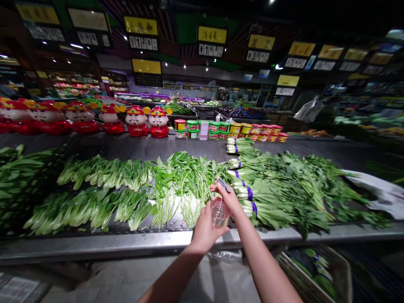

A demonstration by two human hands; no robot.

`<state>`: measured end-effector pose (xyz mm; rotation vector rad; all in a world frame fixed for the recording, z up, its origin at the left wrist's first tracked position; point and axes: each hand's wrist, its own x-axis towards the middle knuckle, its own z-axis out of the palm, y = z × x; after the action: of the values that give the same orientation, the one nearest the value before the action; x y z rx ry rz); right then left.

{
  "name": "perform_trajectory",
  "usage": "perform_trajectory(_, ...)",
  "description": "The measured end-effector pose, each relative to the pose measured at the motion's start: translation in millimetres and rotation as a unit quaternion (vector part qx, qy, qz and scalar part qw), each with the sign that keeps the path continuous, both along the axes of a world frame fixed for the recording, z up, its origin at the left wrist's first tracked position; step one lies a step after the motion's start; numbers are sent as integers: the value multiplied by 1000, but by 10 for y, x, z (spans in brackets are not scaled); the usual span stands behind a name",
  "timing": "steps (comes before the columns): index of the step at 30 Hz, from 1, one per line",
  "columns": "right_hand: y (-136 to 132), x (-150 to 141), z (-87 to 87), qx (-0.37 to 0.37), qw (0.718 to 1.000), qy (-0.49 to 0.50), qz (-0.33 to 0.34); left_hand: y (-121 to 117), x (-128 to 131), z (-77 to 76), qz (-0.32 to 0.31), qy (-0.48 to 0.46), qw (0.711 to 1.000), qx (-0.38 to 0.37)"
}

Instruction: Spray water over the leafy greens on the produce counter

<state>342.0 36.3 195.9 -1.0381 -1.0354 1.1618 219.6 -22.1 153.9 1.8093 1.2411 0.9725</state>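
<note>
Held out over the front edge of the shelf is a clear plastic bottle (220, 212) with a dark grey top (224, 185), which looks like a spray bottle. My left hand (204, 227) is wrapped round the bottle's body from the left. At its top, my right hand (227, 198) grips the bottle, fingers curled about the grey part. Loose leafy stems (186, 181) lie just behind and to the left of the hands. Bundles of greens (274, 193) tied with purple bands (249, 193) lie close on the right.
Two rows of bok choy (104, 172) lie to the left. Red figurine jars (158, 122) and stacked small tubs (214, 129) line the back ledge. A metal rail (126, 246) edges the shelf. Below right stands a crate (344, 269) of vegetables. Price signs (211, 41) hang overhead.
</note>
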Motion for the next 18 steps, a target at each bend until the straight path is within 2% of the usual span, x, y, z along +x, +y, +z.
perform_trajectory(6, -69, 74, -15, -42, 999, 4, 9, -88, 120, 6, 14, -20, 1000, -9)
perform_trajectory(11, -105, 98, -96, -22, 999, -4, -30, -141, 195, -50, 14, -17, 1000, -17)
perform_trajectory(18, -152, 136, -153, -44, 997, -34, -60, -193, 270, -81, 18, 1, 1000, -19)
